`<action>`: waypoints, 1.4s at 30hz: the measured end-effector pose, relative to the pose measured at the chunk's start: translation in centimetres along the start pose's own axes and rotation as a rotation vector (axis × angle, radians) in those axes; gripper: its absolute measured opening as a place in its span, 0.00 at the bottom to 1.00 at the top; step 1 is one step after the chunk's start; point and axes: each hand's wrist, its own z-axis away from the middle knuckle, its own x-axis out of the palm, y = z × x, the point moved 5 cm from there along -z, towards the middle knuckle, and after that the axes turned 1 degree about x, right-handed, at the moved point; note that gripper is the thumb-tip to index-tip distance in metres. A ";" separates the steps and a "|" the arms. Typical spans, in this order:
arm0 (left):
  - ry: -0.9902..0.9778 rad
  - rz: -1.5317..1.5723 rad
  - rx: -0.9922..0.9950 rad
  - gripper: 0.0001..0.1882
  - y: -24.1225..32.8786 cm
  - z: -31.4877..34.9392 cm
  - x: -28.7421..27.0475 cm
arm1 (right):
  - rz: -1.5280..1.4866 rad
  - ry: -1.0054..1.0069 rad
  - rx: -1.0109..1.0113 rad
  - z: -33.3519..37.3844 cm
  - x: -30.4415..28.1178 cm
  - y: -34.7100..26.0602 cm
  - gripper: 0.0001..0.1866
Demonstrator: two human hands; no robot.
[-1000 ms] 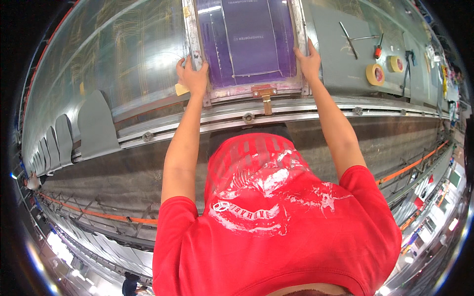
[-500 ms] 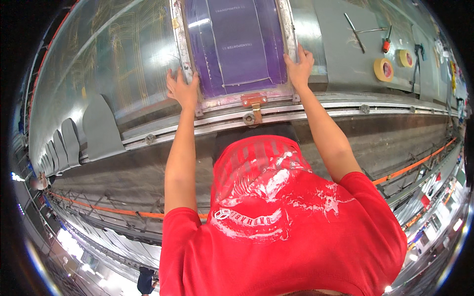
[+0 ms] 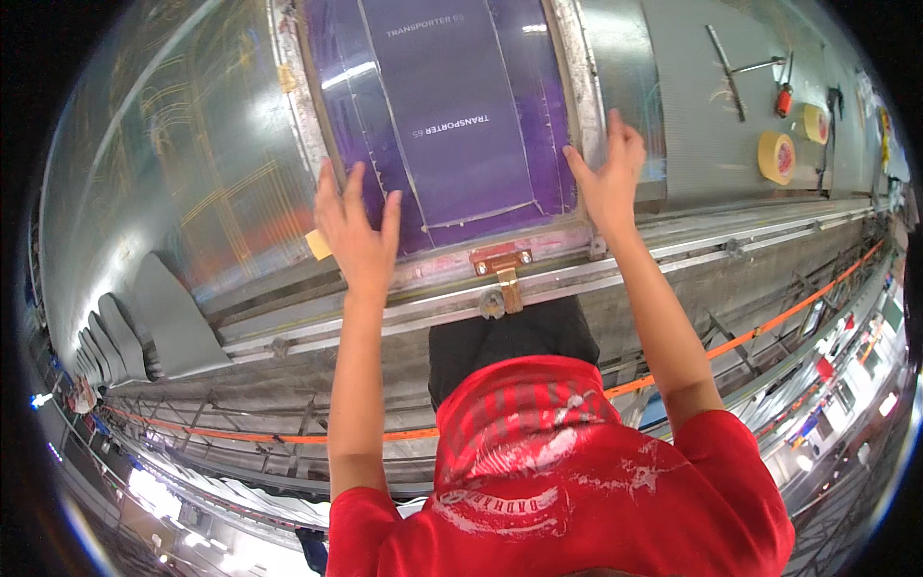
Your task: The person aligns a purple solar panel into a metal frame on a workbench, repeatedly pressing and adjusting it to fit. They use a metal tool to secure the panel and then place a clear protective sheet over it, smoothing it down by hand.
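Observation:
A screen-printing frame [image 3: 300, 111] with purple mesh [image 3: 447, 188] lies flat on the long glossy table before me. My left hand [image 3: 358, 231] is at its near left corner, fingers spread over the rail and the edge of the mesh. On the other side my right hand [image 3: 611, 183] straddles the right rail, thumb on the inner side and fingers stretched along the outer side. A red and brass-coloured bracket [image 3: 502, 263] sits at the middle of the near edge. Beside my left wrist a small yellow piece [image 3: 318, 244] sticks out.
A metal rail [image 3: 423, 289] with round knobs runs along the table's near edge. Right of the frame lie a metal rod tool [image 3: 726, 72], a red-handled screwdriver [image 3: 785, 99] and yellow tape rolls [image 3: 776, 158]. Grey sheet pieces [image 3: 173, 317] hang over the edge at left.
The frame and table now appear lower in view. My left hand's fingers have shifted from the left rail's outer side inward over it. The yellow piece has come into sight beside that hand.

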 end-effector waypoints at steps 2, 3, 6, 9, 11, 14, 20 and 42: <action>-0.055 -0.015 0.023 0.34 1.2 -1.1 1.6 | -0.016 0.015 -0.205 -0.1 -0.1 -3.3 0.36; -0.086 -0.022 0.035 0.34 1.6 -1.6 2.2 | -0.027 0.022 -0.304 -0.1 0.3 -4.8 0.36; -0.087 -0.051 0.050 0.38 1.8 -4.2 4.5 | -0.077 -0.191 -0.413 -0.4 4.2 -6.9 0.39; -0.108 -0.137 0.071 0.45 1.2 -4.9 6.8 | 0.030 -0.212 -0.412 -1.1 6.8 -7.8 0.41; -0.184 -0.271 0.090 0.46 1.6 -4.9 7.7 | 0.113 -0.230 -0.398 -1.3 7.8 -7.5 0.42; -0.224 -0.296 0.091 0.48 1.4 -4.5 8.2 | 0.197 -0.290 -0.400 -0.7 8.2 -7.3 0.43; -0.221 -0.279 0.097 0.48 1.7 -4.8 8.2 | 0.213 -0.352 -0.367 -0.8 8.4 -7.1 0.43; -0.238 -0.234 0.014 0.56 1.3 -4.5 6.9 | -0.430 -0.449 -0.251 -3.4 3.1 -6.7 0.34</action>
